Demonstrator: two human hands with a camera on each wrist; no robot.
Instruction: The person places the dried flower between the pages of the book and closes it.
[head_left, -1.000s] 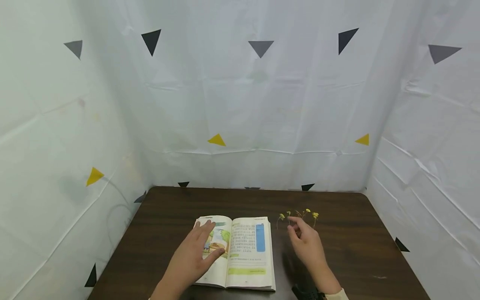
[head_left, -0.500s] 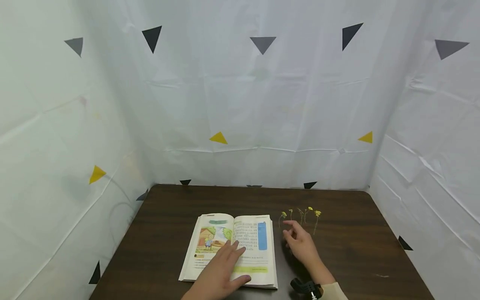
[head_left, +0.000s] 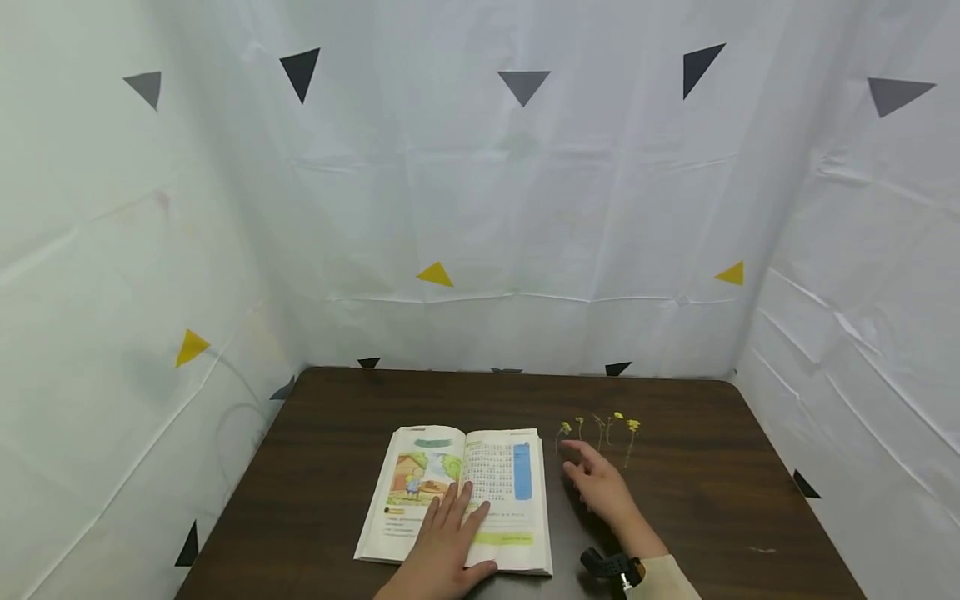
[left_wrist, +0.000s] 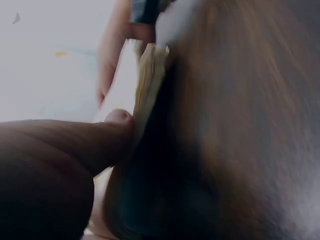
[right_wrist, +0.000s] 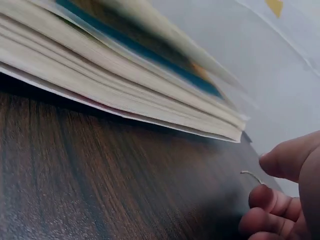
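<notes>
An open book [head_left: 408, 533] lies on the table, with a coloured picture on its left page and text on its right. My left hand [head_left: 442, 546] rests spread over the lower middle of the pages, its fingers straight. In the left wrist view the thumb [left_wrist: 107, 132] lies at the book's lower edge. Just right of the book is my right hand [head_left: 603, 492], fingers loosely bent, thumb and index finger apart. Several small yellow flowers [head_left: 633, 426] with thin stems lie in a row beyond it. A thin stem [right_wrist: 251, 175] shows near its fingertips in the right wrist view.
The dark wooden table [head_left: 697, 500] ends at a white curtain [head_left: 480, 208] printed with triangles, which hangs on the left, back and right. A black strap [head_left: 611, 567] sits on the right wrist.
My left hand has moved right and toward me, from above the left page down onto the lower middle of the book. My right hand has drawn back slightly from the flowers.
</notes>
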